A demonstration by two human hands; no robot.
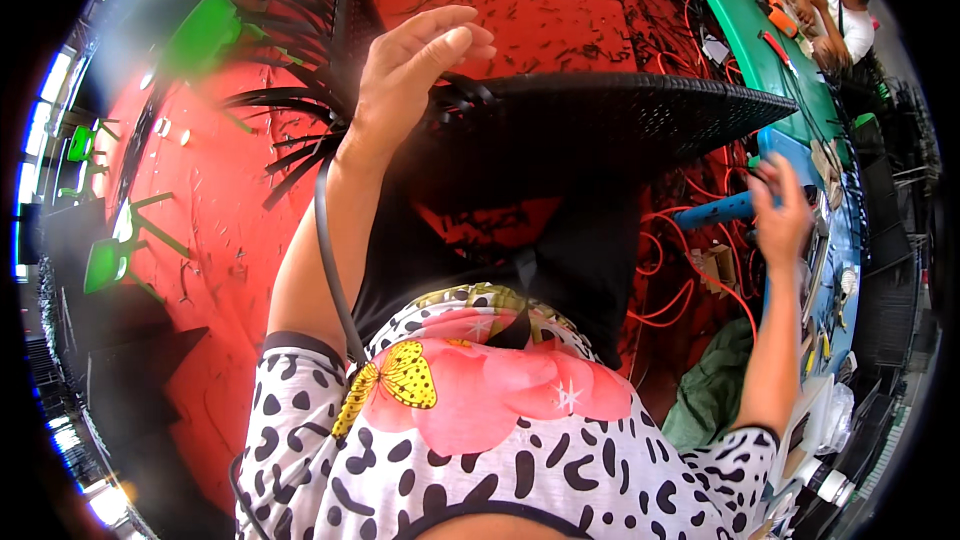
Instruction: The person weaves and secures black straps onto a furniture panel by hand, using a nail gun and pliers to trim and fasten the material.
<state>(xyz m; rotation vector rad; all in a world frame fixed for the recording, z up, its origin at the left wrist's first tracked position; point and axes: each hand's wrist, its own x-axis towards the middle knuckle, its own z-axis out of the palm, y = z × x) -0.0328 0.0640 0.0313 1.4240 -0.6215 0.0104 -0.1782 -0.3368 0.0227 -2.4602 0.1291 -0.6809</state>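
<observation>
A black woven panel (600,115) lies across my lap, and a fringe of loose black strips (300,90) spreads from its left end. My left hand (410,70) is raised over the panel's left corner. Its fingers are loosely stretched to the right with the thumb beside them, and I see nothing held. One long dark strip (328,240) runs down along my left forearm. Off the panel's right end, my right hand (782,208) is slightly blurred, fingers up and apart, apparently with nothing in them. It is nearest to a blue tube (715,211) and a blue surface.
Black scraps litter the red floor (520,0). An orange-red hose (690,250) coils at the right. A long green table (735,15) curves along the right, with a co-worker (840,15) in white beyond it. Green stools (105,262) stand at the left. Green cloth (715,390) lies by my right arm.
</observation>
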